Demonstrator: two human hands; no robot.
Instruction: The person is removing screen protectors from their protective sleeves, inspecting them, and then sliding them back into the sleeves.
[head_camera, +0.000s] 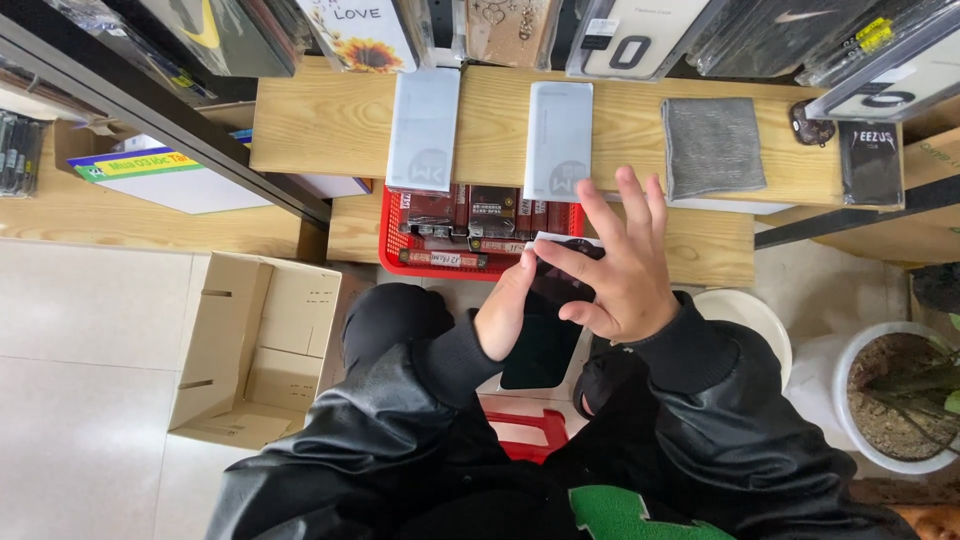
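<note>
Head view: at frame centre, the left hand is gripping the flat black glossy phone by its edge to steady it, while the right hand, fingers spread, is pinching its upper end, below the red plastic basket

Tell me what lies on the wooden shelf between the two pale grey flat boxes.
Nothing: in the head view, only bare wooden shelf shows between the left pale grey flat box and the right one.

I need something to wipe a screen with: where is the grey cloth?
In the head view the grey cloth lies flat on the wooden shelf, upper right, beyond the right hand and right of two pale flat packs.
</note>
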